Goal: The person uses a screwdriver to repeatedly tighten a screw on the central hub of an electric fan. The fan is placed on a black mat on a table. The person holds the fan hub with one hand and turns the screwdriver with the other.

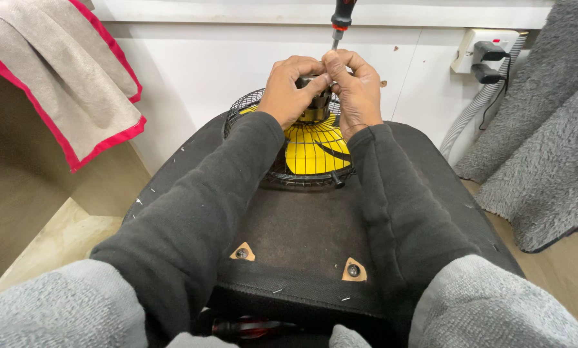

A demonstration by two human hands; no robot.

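A: Working on the fan motor (313, 103) now. Both hands are at 12 o'clock of the black stool seat (302, 225), on top of the small fan (308, 151) with yellow blades and a black wire guard.

B: Grip state?

A: Left hand (290, 87) curled, fingertips pinched on the motor housing from 9 o'clock. Right hand (356, 87) curled too, fingers closed round the shaft of the screwdriver (340, 22), tip down into the motor. Its red-and-black handle sticks up at 12 o'clock, partly out of view.

B: Step?

A: Looks like driving or loosening a screw on the motor's back; the direction can't be told. The screw itself is hidden by the fingers.

B: Next move needs?

A: Judging: keep the tip seated square, left hand bracing the housing so the fan doesn't roll on the seat.

B: Surroundings?

A: Wall socket with plug (485, 55) at 2 o'clock, grey hose (469, 116) below it, red-trimmed cloth (57, 71) at 10 o'clock.
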